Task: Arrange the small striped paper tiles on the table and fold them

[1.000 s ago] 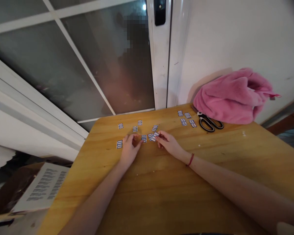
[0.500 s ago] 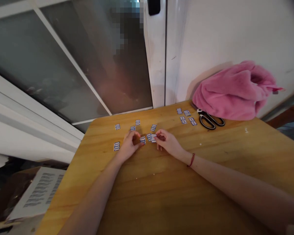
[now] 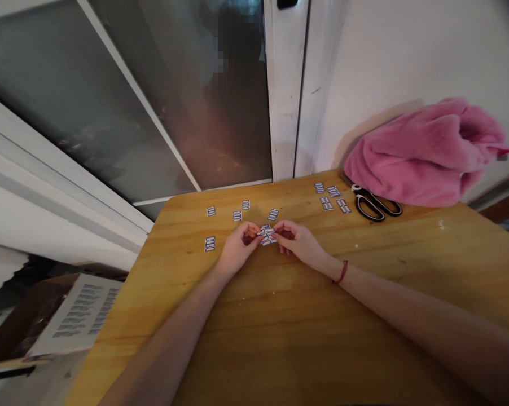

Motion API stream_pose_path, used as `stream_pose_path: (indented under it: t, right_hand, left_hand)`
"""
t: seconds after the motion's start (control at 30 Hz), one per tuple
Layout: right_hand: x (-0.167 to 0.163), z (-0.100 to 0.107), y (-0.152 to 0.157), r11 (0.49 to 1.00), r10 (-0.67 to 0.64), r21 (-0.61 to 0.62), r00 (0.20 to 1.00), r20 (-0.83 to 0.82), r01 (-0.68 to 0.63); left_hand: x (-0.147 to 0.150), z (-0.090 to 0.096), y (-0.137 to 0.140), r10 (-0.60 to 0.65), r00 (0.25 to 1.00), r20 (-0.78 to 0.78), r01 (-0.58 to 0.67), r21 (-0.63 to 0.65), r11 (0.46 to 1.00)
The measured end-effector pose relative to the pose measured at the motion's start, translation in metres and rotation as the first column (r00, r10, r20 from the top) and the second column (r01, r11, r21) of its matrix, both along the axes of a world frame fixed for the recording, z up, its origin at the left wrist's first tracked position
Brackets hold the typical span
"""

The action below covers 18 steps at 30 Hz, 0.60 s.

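My left hand (image 3: 238,248) and my right hand (image 3: 302,243) meet over the wooden table, thumbs and fingertips pinched. Between them are several small white paper cutouts (image 3: 267,239) with blue edges, overlapping each other. Each hand grips a cutout at its edge; fingers hide part of the pieces. Just beyond my fingertips lies another cutout (image 3: 273,215). Farther left, more lie flat and apart, among them one cutout (image 3: 210,243) beside my left hand.
Several cutouts (image 3: 333,192) are grouped at the back right, next to black-handled scissors (image 3: 371,206). A pink plush bag (image 3: 419,158) leans against the wall, partly covering the scissors. A glass-paneled door (image 3: 220,113) borders the table (image 3: 280,338); a box with a printed sheet (image 3: 79,310) stands lower left.
My left hand has moved right with its cutout, which now meets the pieces at my right hand. The camera view has shifted slightly.
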State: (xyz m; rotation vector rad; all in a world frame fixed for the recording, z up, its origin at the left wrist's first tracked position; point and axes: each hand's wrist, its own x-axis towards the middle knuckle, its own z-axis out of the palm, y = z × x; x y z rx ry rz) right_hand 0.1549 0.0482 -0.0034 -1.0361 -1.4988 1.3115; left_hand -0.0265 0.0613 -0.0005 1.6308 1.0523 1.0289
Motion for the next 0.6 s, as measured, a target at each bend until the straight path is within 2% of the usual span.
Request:
stream_pose_path:
  t: [0.2, 0.47, 0.6]
  right_hand:
    - [0.0003, 0.0019, -0.0006, 1.0, -0.005, -0.018, 1.0, -0.009, 0.005]
    - [0.0024, 0.0022, -0.0013, 0.999, 0.051, 0.006, 0.998, 0.048, -0.051]
    - [0.0024, 0.0016, -0.0023, 0.998, 0.057, 0.03, 0.994, 0.089, -0.06]
  left_hand:
    - [-0.0023, -0.0033, 0.0019, 0.01, 0.995, 0.103, -0.009, -0.006, 1.0]
    - [0.0001, 0.003, -0.0028, 0.004, 1.0, 0.024, -0.002, -0.109, 0.994]
    - [0.0004, 0.0023, -0.0025, 0.009, 1.0, -0.001, -0.009, -0.103, 0.995]
